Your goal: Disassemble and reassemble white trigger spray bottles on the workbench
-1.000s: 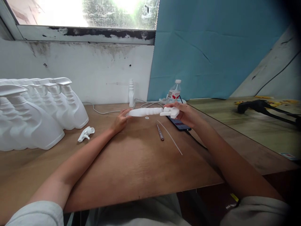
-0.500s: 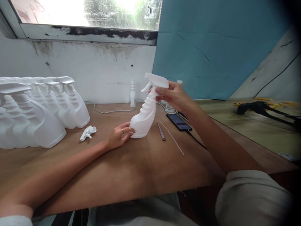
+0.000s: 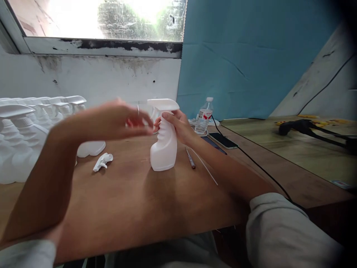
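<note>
A white plastic spray bottle [image 3: 164, 152] stands nearly upright on the brown tabletop, its white trigger head [image 3: 163, 104] on top. My right hand [image 3: 180, 126] is wrapped round the bottle's neck from the right, just under the head. To the left, my left hand [image 3: 122, 119] is raised at the height of the head, blurred by motion. Its fingers stretch out toward the trigger side and hold nothing that I can see; whether the fingertips touch the bottle I cannot tell. A loose white trigger sprayer [image 3: 103, 162] lies on the table below my left forearm.
Rows of white spray bottles [image 3: 21, 149] stand at the left, partly behind my left arm. Right of the held bottle lie a pen [image 3: 190, 158], a thin white tube [image 3: 205, 166] and a phone [image 3: 223, 140] on a cable. A clear water bottle [image 3: 204, 117] stands behind.
My left hand has left the bottle's base and risen to the trigger head. The bottle, still in my right hand, has moved a little left and turned more upright.
</note>
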Available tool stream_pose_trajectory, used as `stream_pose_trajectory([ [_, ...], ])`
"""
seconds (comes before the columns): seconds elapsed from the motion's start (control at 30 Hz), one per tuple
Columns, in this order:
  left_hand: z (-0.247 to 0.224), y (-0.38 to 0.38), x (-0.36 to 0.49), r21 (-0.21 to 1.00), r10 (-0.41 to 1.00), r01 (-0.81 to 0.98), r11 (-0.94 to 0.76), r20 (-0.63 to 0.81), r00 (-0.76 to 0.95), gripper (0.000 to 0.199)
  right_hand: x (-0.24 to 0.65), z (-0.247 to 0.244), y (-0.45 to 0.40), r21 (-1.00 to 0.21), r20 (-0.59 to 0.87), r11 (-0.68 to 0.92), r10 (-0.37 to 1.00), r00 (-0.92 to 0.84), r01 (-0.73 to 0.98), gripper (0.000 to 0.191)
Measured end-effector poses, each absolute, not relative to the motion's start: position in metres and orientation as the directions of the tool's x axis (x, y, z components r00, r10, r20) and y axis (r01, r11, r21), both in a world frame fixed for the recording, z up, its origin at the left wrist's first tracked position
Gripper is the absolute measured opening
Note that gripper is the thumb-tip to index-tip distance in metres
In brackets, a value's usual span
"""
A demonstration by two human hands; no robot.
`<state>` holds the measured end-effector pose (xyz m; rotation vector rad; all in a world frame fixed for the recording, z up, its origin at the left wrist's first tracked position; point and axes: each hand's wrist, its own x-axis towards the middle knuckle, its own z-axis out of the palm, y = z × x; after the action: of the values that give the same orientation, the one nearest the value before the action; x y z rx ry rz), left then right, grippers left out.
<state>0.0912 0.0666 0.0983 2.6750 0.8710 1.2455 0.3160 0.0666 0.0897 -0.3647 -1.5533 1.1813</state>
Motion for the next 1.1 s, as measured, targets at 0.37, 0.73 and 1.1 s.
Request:
stream_pose_trajectory([
  [0.37,0.185,0.044,0.143,0.117,0.439,0.494,-0.861,0.662,0.608,0.026,0.308,0.081,0.061,-0.814,0.56,0.395,0.73,-0.393,-0.426,0.038],
  [0.73,0.178,0.055,0.143,0.164,0.438,0.447,-0.879,0.648,0.624,0.012,0.301,0.083,0.057,-0.832,0.542,0.446,0.782,-0.307,-0.331,0.036],
  [1.1,0.182,0.045,0.141,0.161,0.513,0.531,-0.832,0.589,0.625,0.014,0.301,0.08,0.055,-0.831,0.511,0.33,0.771,-0.381,-0.447,0.032],
])
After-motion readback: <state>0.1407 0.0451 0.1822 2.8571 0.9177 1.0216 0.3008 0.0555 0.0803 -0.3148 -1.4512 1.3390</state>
